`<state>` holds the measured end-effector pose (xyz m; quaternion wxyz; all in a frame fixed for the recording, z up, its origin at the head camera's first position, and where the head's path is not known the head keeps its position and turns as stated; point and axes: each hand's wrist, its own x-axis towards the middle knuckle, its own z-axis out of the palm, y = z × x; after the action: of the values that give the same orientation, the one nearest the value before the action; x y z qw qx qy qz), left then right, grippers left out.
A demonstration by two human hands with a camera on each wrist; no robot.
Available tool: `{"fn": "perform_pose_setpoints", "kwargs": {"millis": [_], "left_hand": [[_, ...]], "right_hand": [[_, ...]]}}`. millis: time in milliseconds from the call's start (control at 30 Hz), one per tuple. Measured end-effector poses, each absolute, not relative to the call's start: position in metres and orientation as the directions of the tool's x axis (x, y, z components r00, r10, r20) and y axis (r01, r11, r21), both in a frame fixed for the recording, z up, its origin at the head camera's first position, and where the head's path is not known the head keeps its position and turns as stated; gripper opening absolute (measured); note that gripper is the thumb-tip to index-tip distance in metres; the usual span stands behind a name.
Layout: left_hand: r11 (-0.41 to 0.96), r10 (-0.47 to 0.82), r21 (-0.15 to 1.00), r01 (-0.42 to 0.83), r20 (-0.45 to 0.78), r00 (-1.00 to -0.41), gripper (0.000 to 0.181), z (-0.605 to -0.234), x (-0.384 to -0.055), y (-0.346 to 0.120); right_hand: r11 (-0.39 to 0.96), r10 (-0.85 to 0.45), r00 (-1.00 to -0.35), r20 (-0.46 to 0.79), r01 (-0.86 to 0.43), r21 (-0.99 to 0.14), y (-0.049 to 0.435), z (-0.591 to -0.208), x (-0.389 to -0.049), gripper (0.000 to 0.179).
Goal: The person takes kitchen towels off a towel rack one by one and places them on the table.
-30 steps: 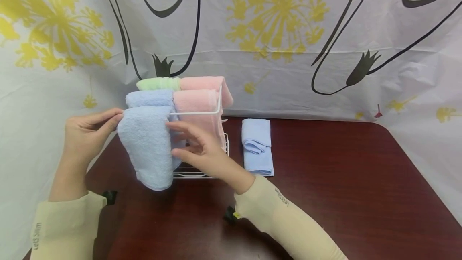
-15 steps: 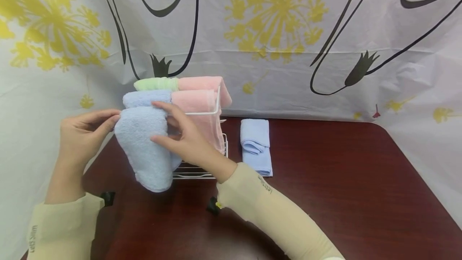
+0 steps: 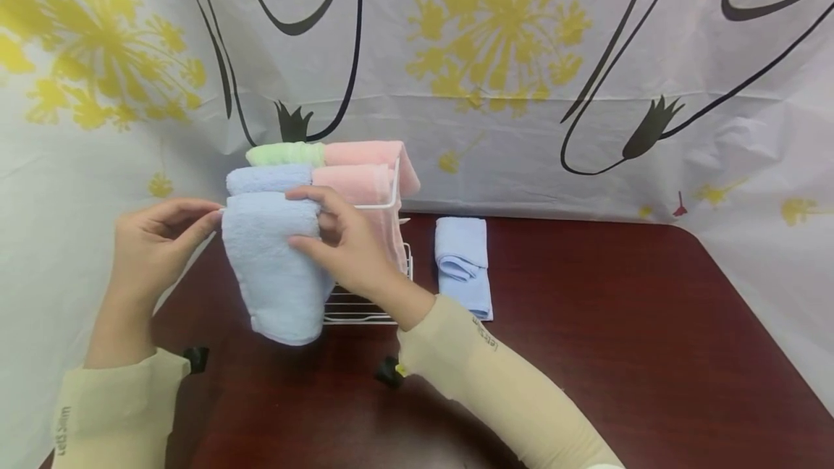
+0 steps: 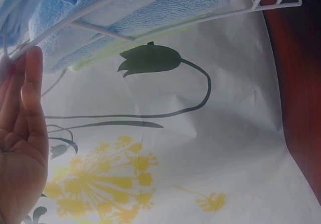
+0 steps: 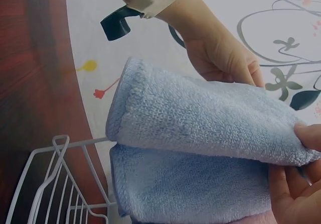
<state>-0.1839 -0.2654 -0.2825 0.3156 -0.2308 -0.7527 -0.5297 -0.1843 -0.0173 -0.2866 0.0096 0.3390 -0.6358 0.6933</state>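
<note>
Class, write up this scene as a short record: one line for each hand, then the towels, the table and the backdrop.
Left hand: pinching the left end of the white wire rack
Right hand: gripping the front blue towel, which hangs at the rack's front
Other towels on rack: second blue towel, green towel, pink towels
Table: dark reddish-brown; folded blue cloth lying right of the rack
Backdrop: white, yellow-and-dark plant print

A light blue terry towel (image 3: pixel 280 273) hangs left of centre, draped over the front of a white wire rack (image 3: pixel 361 323). Its top is broad, its sides taper slightly, and its lower edge hangs loose. Behind the towel, the rack stands upright, its bent rail and slatted base showing to the towel's right.
</note>
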Motion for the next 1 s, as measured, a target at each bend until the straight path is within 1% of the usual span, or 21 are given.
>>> {"fn": "perform_pose_setpoints", "kwargs": {"millis": [100, 200, 267, 367, 500, 633, 767, 1000], "left_hand": [[0.324, 0.018, 0.661, 0.677, 0.711, -0.703, 0.015, -0.282, -0.184, -0.265], [0.29, 0.035, 0.661, 0.692, 0.716, -0.697, 0.007, -0.283, -0.184, -0.264], [0.262, 0.038, 0.661, 0.703, 0.721, -0.692, 0.008, -0.283, -0.184, -0.264], [0.26, 0.048, 0.646, 0.718, 0.734, -0.678, 0.011, -0.284, -0.184, -0.263], [0.327, 0.054, 0.62, 0.713, 0.741, -0.67, 0.006, -0.283, -0.184, -0.263], [0.395, 0.068, 0.598, 0.698, 0.738, -0.671, 0.007, -0.282, -0.185, -0.265], [0.396, 0.075, 0.598, 0.697, 0.735, -0.674, 0.007, -0.281, -0.185, -0.265], [0.355, 0.07, 0.615, 0.704, 0.734, -0.676, 0.006, -0.282, -0.186, -0.265]], "right_hand": [[-0.198, -0.408, -0.769, 0.493, -0.452, -0.87, -0.011, -0.288, -0.184, 0.05], [-0.223, -0.406, -0.769, 0.494, -0.442, -0.869, -0.005, -0.289, -0.183, 0.051], [-0.245, -0.402, -0.769, 0.497, -0.433, -0.867, -0.001, -0.29, -0.182, 0.052], [-0.26, -0.378, -0.78, 0.499, -0.428, -0.866, 0.004, -0.291, -0.181, 0.052], [-0.271, -0.335, -0.792, 0.51, -0.437, -0.857, 0.012, -0.291, -0.18, 0.051], [-0.288, -0.308, -0.802, 0.512, -0.434, -0.854, 0.02, -0.29, -0.179, 0.05], [-0.301, -0.275, -0.811, 0.517, -0.438, -0.847, 0.026, -0.29, -0.178, 0.05], [-0.306, -0.227, -0.806, 0.546, -0.473, -0.826, 0.036, -0.291, -0.177, 0.049]]}}
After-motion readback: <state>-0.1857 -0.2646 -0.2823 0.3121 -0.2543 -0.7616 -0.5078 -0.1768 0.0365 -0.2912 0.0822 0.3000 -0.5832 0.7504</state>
